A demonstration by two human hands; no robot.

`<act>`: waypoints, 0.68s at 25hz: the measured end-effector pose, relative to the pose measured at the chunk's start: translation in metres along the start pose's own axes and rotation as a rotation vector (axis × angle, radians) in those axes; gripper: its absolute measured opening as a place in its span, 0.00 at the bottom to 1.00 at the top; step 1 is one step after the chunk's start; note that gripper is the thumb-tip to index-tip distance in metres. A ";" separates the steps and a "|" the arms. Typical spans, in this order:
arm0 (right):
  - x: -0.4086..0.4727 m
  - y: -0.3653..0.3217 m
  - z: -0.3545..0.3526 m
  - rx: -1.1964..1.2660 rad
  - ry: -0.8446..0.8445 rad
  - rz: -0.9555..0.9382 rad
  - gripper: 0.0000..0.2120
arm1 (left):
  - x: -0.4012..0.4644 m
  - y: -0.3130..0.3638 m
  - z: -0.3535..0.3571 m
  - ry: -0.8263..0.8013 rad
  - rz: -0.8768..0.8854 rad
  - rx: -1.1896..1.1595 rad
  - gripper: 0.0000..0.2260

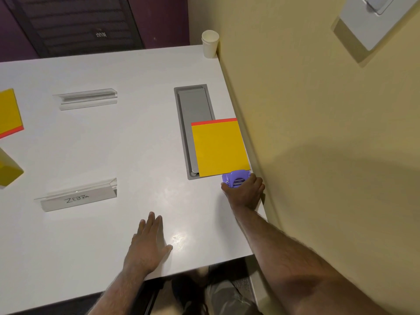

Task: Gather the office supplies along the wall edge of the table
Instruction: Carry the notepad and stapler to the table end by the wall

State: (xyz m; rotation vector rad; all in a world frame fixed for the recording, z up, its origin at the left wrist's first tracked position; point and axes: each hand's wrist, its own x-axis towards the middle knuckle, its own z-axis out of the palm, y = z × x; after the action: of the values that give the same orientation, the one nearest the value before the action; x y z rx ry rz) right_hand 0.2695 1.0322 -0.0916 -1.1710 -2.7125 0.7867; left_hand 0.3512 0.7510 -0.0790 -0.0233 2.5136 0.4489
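Head view showed a smooth white tabletop (95, 144) meeting a pale yellow wall (306, 105), with a grey recessed cable hatch (193, 103) set in it. Just beside that hatch lay one yellow paper pad with a red strip (219, 147), overlapping it; a second such pad (9, 112) lay well apart. Two clear acrylic name holders (87, 98) stood apart from the hatch, and one white paper cup (210, 44) stood beyond it. The right hand (244, 193) gripped a small purple hole punch (235, 178) near the hatch, against the wall; the left hand (148, 243) rested flat, fingers straight.

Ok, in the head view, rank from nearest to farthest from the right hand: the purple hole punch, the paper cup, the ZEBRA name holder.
1. Purple hole punch: gripped by the right hand, by the wall.
2. ZEBRA name holder: to the left, mid-table.
3. Paper cup: far corner against the wall.
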 end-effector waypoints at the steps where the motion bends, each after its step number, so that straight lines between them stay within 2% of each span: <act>1: 0.000 0.000 0.000 -0.005 -0.002 -0.004 0.49 | 0.000 0.000 0.000 -0.002 0.001 0.001 0.41; 11: -0.003 0.005 0.000 -0.076 0.037 -0.052 0.51 | 0.001 0.003 -0.001 -0.002 -0.004 -0.019 0.40; 14: -0.017 0.001 -0.005 0.006 0.110 -0.187 0.49 | 0.000 0.005 -0.009 0.000 -0.003 -0.027 0.39; 17: -0.037 -0.010 -0.012 0.081 0.089 -0.455 0.40 | -0.007 0.012 -0.024 0.039 0.029 0.006 0.39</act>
State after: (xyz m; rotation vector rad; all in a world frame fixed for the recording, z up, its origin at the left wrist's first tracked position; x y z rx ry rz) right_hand 0.2919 1.0059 -0.0720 -0.5221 -2.6842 0.7434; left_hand 0.3424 0.7540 -0.0534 0.0063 2.5563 0.4564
